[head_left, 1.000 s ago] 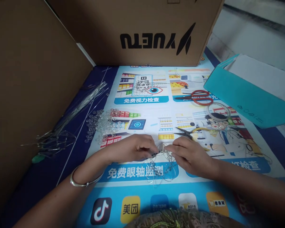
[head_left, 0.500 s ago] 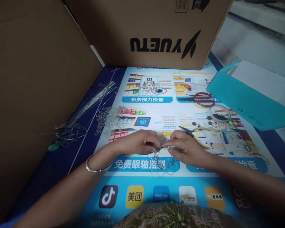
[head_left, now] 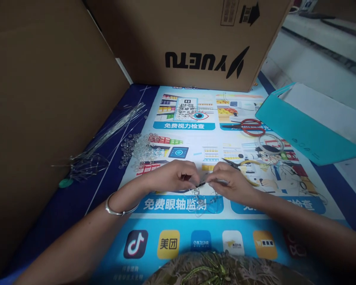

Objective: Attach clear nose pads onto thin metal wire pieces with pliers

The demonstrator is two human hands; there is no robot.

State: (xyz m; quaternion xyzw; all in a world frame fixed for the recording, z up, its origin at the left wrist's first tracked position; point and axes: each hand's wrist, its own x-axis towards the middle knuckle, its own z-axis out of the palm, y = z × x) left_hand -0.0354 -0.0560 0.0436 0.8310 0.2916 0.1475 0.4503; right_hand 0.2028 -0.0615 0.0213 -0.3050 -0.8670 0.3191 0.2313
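Note:
My left hand and my right hand meet at the middle of a printed poster mat. Both pinch a small piece of thin wire strung with clear beads, which dangles in loops under the fingertips. A silver bangle circles my left wrist. Yellow-handled pliers lie just behind my right hand. A heap of clear beads lies to the left, behind my left hand.
A bundle of thin wires lies at the left by a cardboard wall. A cardboard box stands behind. Red scissors, a tape ring and a teal folder lie at the right.
The view has shifted slightly. My hands stay together on the beaded wire, with only small finger movements.

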